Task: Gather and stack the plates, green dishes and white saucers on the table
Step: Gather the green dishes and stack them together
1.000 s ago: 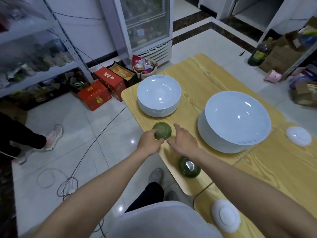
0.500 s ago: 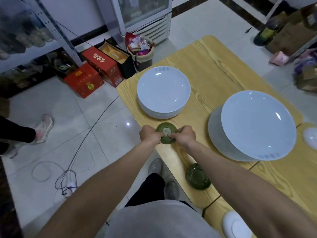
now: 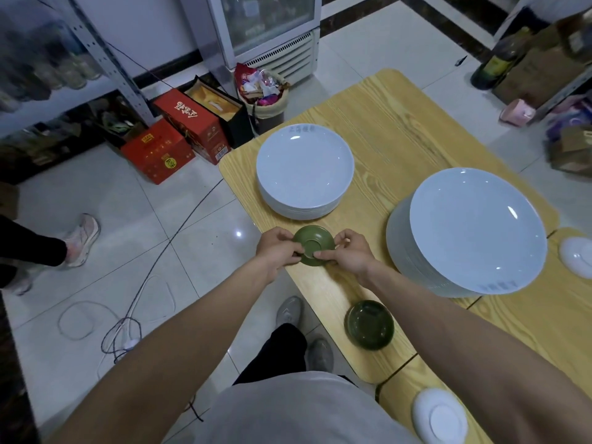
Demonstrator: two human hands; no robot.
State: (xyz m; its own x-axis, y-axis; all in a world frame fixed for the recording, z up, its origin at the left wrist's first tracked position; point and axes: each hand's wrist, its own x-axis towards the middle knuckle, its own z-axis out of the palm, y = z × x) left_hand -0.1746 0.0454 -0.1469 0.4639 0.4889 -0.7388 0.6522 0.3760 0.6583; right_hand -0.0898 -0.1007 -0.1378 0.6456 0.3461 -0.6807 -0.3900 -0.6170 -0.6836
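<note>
Pinching the green dish (image 3: 312, 245) at opposite sides of its rim, your left hand (image 3: 277, 251) and right hand (image 3: 350, 254) each have a closed grip on it at the near edge of the table (image 3: 400, 123), near the smaller plate stack (image 3: 304, 174), with what looks like its foot ring facing up. Treat it as light, stiff glazed ceramic, slick under the fingertips and quick to chip, so take it by the rim, not the smooth curved wall. The second green dish (image 3: 369, 325) lies open side up nearer you, and one should be lowered onto the other gently, not dropped.
</note>
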